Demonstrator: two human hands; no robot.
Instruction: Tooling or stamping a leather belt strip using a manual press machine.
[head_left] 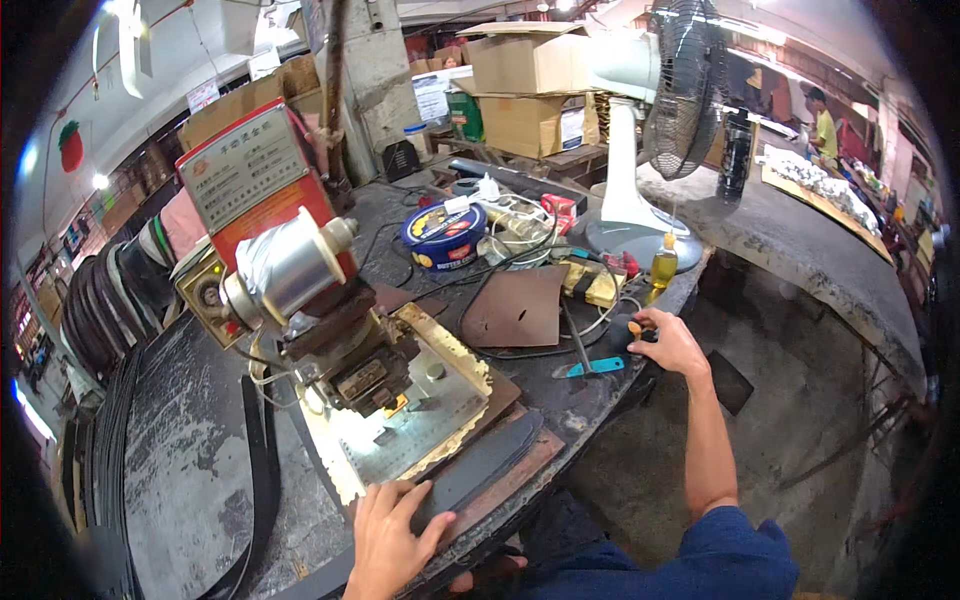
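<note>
My left hand (pixel 393 540) lies with its fingers spread over the near end of a dark flat strip (pixel 485 465), by the front corner of a stamping machine (pixel 345 370). The machine has a lit metal plate (pixel 415 435) with a ragged gold edge and a large silver foil roll (pixel 283 268). Off to the right, my right hand (pixel 672 345) is closed at the bench edge, pinching a small orange-brown piece (pixel 635 329) between thumb and fingers. A dark round thing (pixel 620 333) sits right against it, partly hidden. Close by lies a tool with a turquoise part (pixel 590 368).
Behind are a brown leather piece (pixel 518 308), a blue round tin (pixel 443 235), tangled cables and a small bottle of yellow liquid (pixel 663 265). A fan (pixel 622 165) stands at the back. Black straps (pixel 262 460) lie left. Another person (pixel 825 130) is far right.
</note>
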